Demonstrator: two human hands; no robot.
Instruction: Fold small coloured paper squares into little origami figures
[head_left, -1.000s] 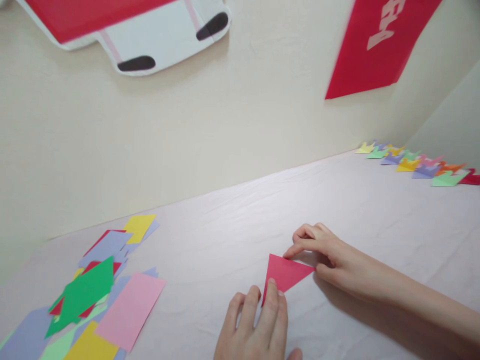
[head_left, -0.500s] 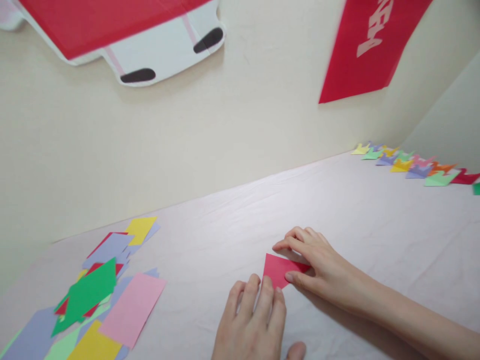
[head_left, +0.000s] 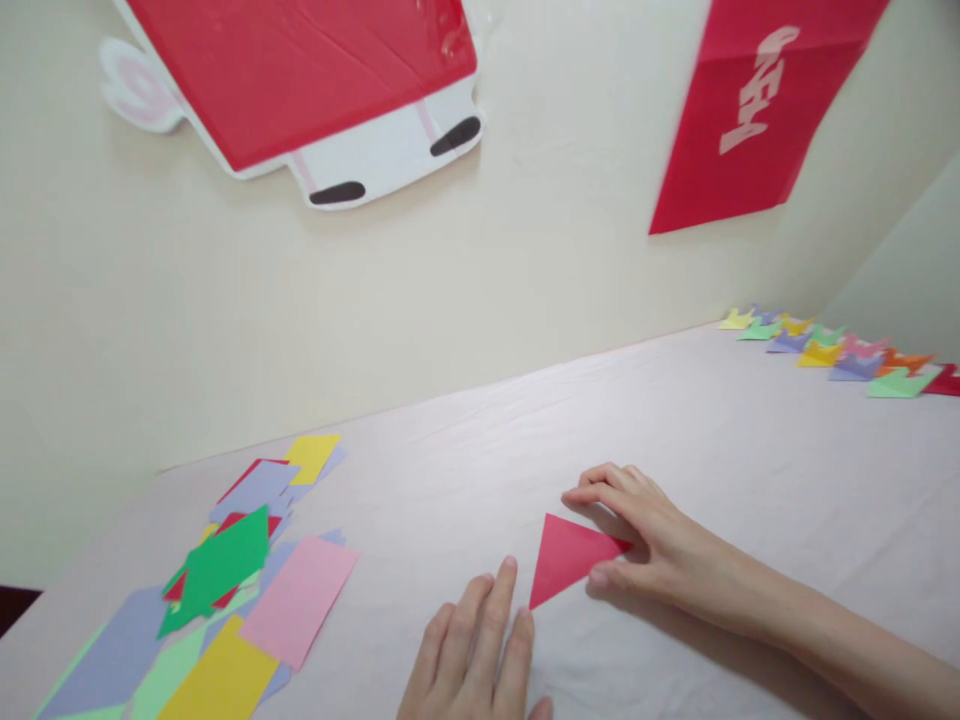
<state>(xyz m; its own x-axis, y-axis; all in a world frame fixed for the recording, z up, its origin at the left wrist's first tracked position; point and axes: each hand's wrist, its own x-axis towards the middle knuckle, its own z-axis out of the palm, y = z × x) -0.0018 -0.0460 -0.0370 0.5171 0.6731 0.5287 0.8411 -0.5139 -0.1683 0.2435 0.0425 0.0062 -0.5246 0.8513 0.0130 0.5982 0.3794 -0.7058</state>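
A red paper triangle lies flat on the white-covered table, its lowest tip pointing toward me. My right hand grips its right corner, index finger along the top edge and thumb at the lower edge. Just left of the bottom tip, my left hand rests with its fingers stretched flat on the cloth. It holds nothing, and its fingertips end just short of the paper.
A loose pile of coloured paper sheets covers the table's left end. A row of small folded paper shapes runs along the far right by the wall. A red banner and a red-and-white cutout hang on the wall.
My left hand has slid back off the triangle's lower tip. My right hand has shifted toward the right corner, so the whole triangle shows again. The view has tilted slightly.
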